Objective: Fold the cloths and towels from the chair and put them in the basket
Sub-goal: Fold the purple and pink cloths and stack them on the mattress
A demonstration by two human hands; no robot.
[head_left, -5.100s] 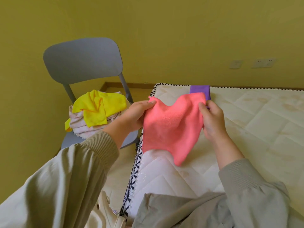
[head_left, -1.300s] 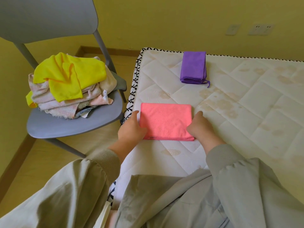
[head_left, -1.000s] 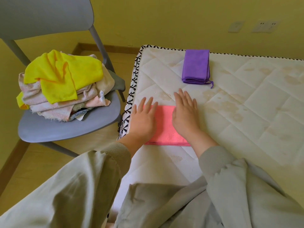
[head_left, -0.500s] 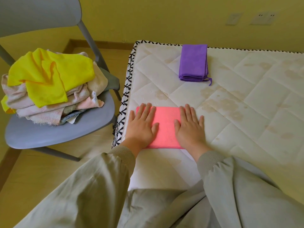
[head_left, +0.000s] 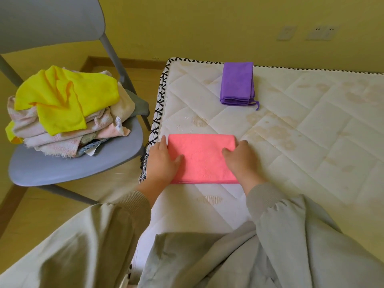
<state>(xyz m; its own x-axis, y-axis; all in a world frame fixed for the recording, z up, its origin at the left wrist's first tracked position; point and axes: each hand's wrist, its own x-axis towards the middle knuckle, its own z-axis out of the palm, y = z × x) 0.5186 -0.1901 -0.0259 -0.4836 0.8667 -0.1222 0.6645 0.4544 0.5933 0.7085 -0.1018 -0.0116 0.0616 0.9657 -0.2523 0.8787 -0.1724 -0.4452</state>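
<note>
Status: pink cloth (head_left: 201, 159) lies folded into a flat rectangle on the near left part of the mattress (head_left: 301, 146), just inside its left edge. Your left hand (head_left: 163, 163) holds its left short edge and your right hand (head_left: 242, 161) its right one, thumbs on top and fingers curled at the sides. Whether the fingers reach under the cloth is hidden. It reads as a pinch on both ends, not a flat press.

Purple cloth (head_left: 238, 84) sits folded at the far edge of the mattress, well apart. Chair (head_left: 83, 171) on the left carries the unfolded towel pile (head_left: 62, 142) with a yellow cloth (head_left: 66, 96) on top. Basket is not in view.

Risks from here, my read:
- If you lift by the two ends, the middle sags, the layers slide and the fold opens. Support it from underneath, or fold once more first.
- If you fold end to end, uneven hands give skewed edges, and the soft mattress won't hold a crease.
- The pink cloth is close to the mattress's left edge, so a sideways drag could send it to the floor.
- The towel pile looks loose and sits toward the left of the seat. Yanking the yellow cloth one-handed may drag others off.
- Two folded cloths aren't in the basket yet, so don't lose track of them.
</note>
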